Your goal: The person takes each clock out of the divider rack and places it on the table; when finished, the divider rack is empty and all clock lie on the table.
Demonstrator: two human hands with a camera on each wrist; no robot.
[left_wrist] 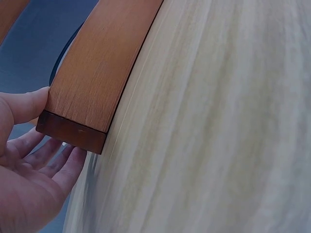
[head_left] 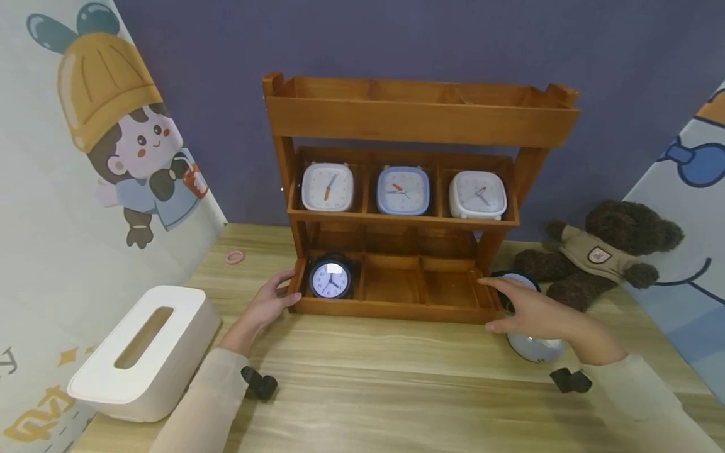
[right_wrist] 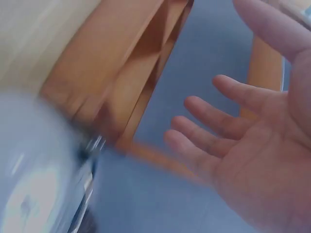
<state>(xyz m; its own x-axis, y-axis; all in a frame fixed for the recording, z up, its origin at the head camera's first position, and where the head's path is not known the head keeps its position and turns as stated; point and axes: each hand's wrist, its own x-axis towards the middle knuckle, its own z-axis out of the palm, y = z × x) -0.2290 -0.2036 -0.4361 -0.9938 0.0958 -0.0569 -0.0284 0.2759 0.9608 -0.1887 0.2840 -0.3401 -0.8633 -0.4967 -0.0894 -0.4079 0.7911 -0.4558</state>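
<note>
Wooden and three-tiered, the rack (head_left: 419, 121) is stood on the tabletop (head_left: 362, 384). At its lower left corner it is pinched by the left hand (head_left: 266, 303) between thumb and fingers; the right hand (head_left: 529, 309) is held spread beside the opposite end, near a partly hidden white object (head_left: 535, 350). At bottom left, a black clock (head_left: 330, 281) is placed; three pale clocks (head_left: 403, 192) are lined up above.

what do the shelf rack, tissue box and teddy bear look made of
Shelf rack: likely wood, stained orange-brown with a slight sheen; grain lines show in the left wrist view.
Tissue box: probably plastic, matte white, judging by its smooth sides and rounded corners.
Teddy bear: likely plush, dark brown, with fuzzy-looking fur.
</note>
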